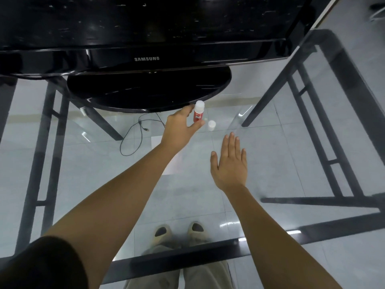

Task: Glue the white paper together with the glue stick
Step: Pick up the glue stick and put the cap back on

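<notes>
A red glue stick with a white top stands upright on the glass table, just in front of the monitor's base. My left hand reaches forward and curls around it, thumb at its foot and fingers behind its upper part. A small white cap stands on the glass just right of the stick. My right hand hovers flat, fingers spread, holding nothing, nearer to me and right of the left hand. A pale sheet that looks like the white paper lies on the glass, partly hidden by my left forearm.
A black Samsung monitor on an oval base fills the far side of the glass table. The table's dark frame runs along the near edge. Through the glass I see a tiled floor, a cable and my feet.
</notes>
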### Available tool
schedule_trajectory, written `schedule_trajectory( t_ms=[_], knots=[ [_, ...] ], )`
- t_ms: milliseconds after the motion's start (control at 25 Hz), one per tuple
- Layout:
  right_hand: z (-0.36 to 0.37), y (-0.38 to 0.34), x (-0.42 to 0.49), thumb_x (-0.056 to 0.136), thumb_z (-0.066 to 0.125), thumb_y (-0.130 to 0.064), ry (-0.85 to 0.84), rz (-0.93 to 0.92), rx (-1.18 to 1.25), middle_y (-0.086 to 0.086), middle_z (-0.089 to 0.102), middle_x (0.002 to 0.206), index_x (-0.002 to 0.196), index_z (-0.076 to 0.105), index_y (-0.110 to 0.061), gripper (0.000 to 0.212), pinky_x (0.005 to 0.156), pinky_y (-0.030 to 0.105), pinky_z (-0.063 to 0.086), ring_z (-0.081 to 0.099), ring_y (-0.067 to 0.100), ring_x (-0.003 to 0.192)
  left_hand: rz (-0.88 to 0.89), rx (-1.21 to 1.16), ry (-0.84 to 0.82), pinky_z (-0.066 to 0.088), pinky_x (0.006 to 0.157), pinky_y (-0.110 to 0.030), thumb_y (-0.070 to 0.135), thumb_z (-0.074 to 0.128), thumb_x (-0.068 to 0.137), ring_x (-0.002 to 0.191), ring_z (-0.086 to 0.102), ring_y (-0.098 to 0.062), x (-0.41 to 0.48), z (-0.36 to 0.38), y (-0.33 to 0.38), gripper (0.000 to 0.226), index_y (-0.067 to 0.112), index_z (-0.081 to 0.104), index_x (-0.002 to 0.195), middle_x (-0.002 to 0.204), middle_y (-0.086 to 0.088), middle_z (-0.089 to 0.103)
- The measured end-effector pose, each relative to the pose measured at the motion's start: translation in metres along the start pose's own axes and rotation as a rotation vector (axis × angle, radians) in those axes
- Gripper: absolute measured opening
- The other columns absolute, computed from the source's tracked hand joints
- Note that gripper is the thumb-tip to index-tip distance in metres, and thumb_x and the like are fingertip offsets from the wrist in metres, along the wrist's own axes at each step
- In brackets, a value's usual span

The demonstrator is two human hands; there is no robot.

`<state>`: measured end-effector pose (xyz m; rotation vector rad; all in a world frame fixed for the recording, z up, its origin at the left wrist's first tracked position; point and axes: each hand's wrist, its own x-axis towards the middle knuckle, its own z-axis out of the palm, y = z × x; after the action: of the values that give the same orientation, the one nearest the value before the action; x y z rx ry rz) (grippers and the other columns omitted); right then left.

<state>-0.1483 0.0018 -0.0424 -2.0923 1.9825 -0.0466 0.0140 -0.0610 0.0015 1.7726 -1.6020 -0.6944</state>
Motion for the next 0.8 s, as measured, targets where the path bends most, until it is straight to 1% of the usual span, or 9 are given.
schedule_trajectory(
  t_ms=[120,280,360,440,480,560,640,720,800],
  knots=[
    [0.002,-0.001,0.000,0.096,0.012,-0.046,0.003,0.010,-0.012,0.004,-0.009,0.158,0.147,-0.006,-0.013,0.063,0.111,0.033,-0.011,-0.011,0.018,0.144,0.003,-0.028,0.038,0.038,0.086,-0.021,0.029,0.065,0.084,0.109,0.060,-0.023,0.002,0.005,0.002,0.039,0.008,0.058,0.116,0.114,-0.011,0.067],
    [0.001,0.000,0.000,0.095,0.010,-0.046,-0.003,0.011,-0.020,0.004,-0.009,0.158,0.147,-0.007,-0.013,0.064,0.112,0.033,-0.011,-0.012,0.018,0.144,-0.012,-0.064,0.035,0.038,0.085,-0.017,0.025,0.062,0.087,0.102,0.061,-0.020,0.001,0.002,0.008,0.032,0.007,0.060,0.113,0.110,-0.010,0.068],
    [0.001,0.000,0.000,0.095,0.010,-0.046,-0.009,0.009,-0.022,0.004,-0.009,0.158,0.147,-0.007,-0.013,0.064,0.112,0.034,-0.009,-0.012,0.018,0.144,-0.024,-0.111,0.026,0.039,0.076,-0.012,0.025,0.058,0.090,0.091,0.058,-0.014,-0.004,-0.005,0.012,0.027,0.007,0.058,0.110,0.104,-0.006,0.065],
    [0.002,0.001,0.002,0.096,0.011,-0.046,-0.029,0.009,-0.027,0.004,-0.010,0.157,0.147,-0.007,-0.012,0.064,0.112,0.034,-0.009,-0.012,0.019,0.144,-0.056,-0.145,0.013,0.038,0.068,-0.009,0.026,0.051,0.094,0.085,0.054,-0.011,-0.012,-0.012,0.014,0.026,0.007,0.054,0.112,0.100,-0.001,0.057],
    [0.000,0.001,0.003,0.096,0.011,-0.045,-0.052,0.005,-0.031,0.005,-0.010,0.157,0.147,-0.008,-0.012,0.064,0.112,0.034,-0.009,-0.012,0.019,0.144,-0.081,-0.176,-0.006,0.041,0.068,-0.012,0.027,0.047,0.095,0.085,0.055,-0.013,-0.018,-0.016,0.014,0.026,0.008,0.051,0.113,0.100,-0.001,0.054],
    [-0.008,0.002,0.004,0.097,0.012,-0.046,-0.117,-0.003,-0.028,0.007,-0.012,0.157,0.146,-0.009,-0.012,0.064,0.113,0.035,-0.008,-0.013,0.021,0.143,-0.160,-0.301,-0.065,0.052,0.074,-0.027,0.029,0.041,0.097,0.092,0.060,-0.022,-0.030,-0.028,0.015,0.025,0.011,0.048,0.114,0.103,-0.007,0.054],
    [-0.021,0.000,0.004,0.097,0.016,-0.046,-0.144,-0.015,-0.008,0.007,-0.012,0.157,0.147,-0.008,-0.011,0.065,0.114,0.037,-0.005,-0.012,0.022,0.144,-0.224,-0.406,-0.113,0.056,0.075,-0.029,0.032,0.038,0.098,0.094,0.063,-0.026,-0.042,-0.044,0.017,0.024,0.016,0.043,0.114,0.104,-0.010,0.053],
    [-0.039,-0.007,0.005,0.098,0.021,-0.044,-0.090,-0.039,0.047,0.008,-0.006,0.158,0.147,-0.002,-0.011,0.063,0.115,0.037,-0.002,-0.008,0.022,0.144,-0.259,-0.412,-0.140,0.056,0.076,-0.026,0.038,0.037,0.097,0.087,0.067,-0.021,-0.050,-0.060,0.019,0.027,0.020,0.040,0.117,0.104,-0.006,0.054],
    [-0.060,-0.018,0.005,0.098,0.029,-0.040,-0.007,-0.075,0.151,0.009,0.011,0.157,0.147,0.013,-0.010,0.060,0.116,0.037,0.007,0.007,0.024,0.144,-0.267,-0.412,-0.137,0.056,0.071,-0.021,0.038,0.040,0.096,0.086,0.067,-0.018,-0.058,-0.076,0.023,0.029,0.020,0.041,0.119,0.103,-0.005,0.056]
  ],
)
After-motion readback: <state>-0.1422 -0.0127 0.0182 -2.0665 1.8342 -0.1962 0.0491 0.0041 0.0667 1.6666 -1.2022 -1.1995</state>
